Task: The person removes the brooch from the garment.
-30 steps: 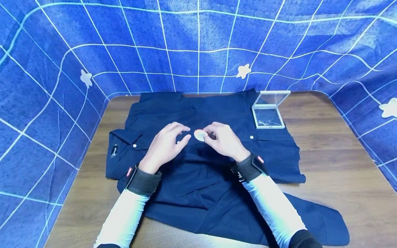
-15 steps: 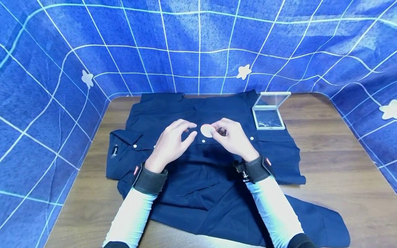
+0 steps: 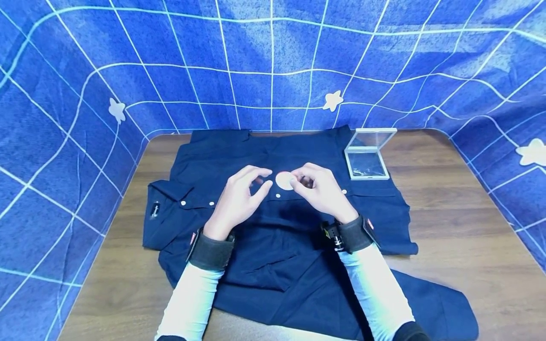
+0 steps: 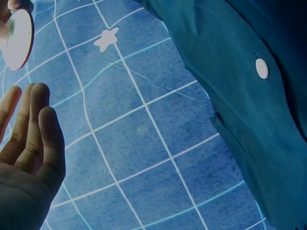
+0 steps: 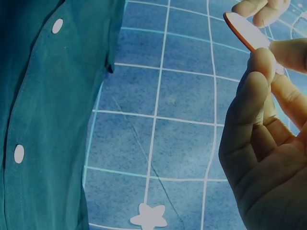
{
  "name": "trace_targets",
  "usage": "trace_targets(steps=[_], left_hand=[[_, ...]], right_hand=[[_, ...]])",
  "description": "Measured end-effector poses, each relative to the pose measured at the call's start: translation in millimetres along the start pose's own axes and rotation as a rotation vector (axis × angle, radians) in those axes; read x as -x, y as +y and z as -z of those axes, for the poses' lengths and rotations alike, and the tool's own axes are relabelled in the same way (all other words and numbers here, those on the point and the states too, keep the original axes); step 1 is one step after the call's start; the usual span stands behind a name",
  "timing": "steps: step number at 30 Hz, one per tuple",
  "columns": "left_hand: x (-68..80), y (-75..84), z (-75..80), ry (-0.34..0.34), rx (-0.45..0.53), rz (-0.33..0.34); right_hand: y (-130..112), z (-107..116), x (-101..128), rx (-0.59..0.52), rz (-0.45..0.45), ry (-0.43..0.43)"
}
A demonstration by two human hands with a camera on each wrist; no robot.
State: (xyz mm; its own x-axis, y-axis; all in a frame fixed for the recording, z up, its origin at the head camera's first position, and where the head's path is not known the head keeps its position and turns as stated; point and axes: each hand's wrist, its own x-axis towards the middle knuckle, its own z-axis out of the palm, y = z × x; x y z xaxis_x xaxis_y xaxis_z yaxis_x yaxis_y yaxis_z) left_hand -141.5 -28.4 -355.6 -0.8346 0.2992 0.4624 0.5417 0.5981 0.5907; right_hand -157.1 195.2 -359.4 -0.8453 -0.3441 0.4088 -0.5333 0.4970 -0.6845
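Note:
Between thumb and fingers, my right hand [image 3: 320,189] pinches a thin round disc [image 3: 284,181], white-faced with a red edge. In the right wrist view the disc [image 5: 247,31] is tilted and seen nearly side-on; its kind is unclear. My left hand [image 3: 239,199] is just left of it, fingers loosely bent and thumb apart from them, holding nothing visible. The left wrist view shows this hand [image 4: 29,148] apart from the disc [image 4: 19,40]. Beneath both hands a dark navy shirt [image 3: 264,251] with white buttons lies spread out, collar to the left.
An open square case [image 3: 347,163] with a white frame and clear panels stands on the shirt's far right part. Bare wooden table [image 3: 448,203] shows right of the shirt. A blue gridded cloth [image 3: 239,57] with white stars encloses the back and sides.
Both hands have shifted slightly to the right, the disc moving with the right hand. Its white face now shows more fully. A shirt button has come into view below the disc.

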Motion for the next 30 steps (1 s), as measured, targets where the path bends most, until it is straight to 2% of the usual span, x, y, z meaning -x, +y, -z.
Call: trace_targets(steps=[6, 13, 22, 30], left_hand=[[-4.3, -0.3, -3.8, -0.041, 0.033, 0.007], [-6.0, -1.4, -7.7, -0.067, 0.068, -0.026], [-5.5, -3.9, -10.4, -0.043, 0.080, -0.035], [-5.4, -5.8, -8.3, -0.021, 0.110, -0.039]], right_hand=[[-1.0, 3.1, -3.1, -0.025, 0.023, -0.016], [-0.8, 4.6, -3.7, -0.036, 0.048, -0.025], [-0.4, 1.4, -3.7, -0.020, 0.067, -0.032], [0.9, 2.0, -2.7, -0.027, 0.042, -0.032]])
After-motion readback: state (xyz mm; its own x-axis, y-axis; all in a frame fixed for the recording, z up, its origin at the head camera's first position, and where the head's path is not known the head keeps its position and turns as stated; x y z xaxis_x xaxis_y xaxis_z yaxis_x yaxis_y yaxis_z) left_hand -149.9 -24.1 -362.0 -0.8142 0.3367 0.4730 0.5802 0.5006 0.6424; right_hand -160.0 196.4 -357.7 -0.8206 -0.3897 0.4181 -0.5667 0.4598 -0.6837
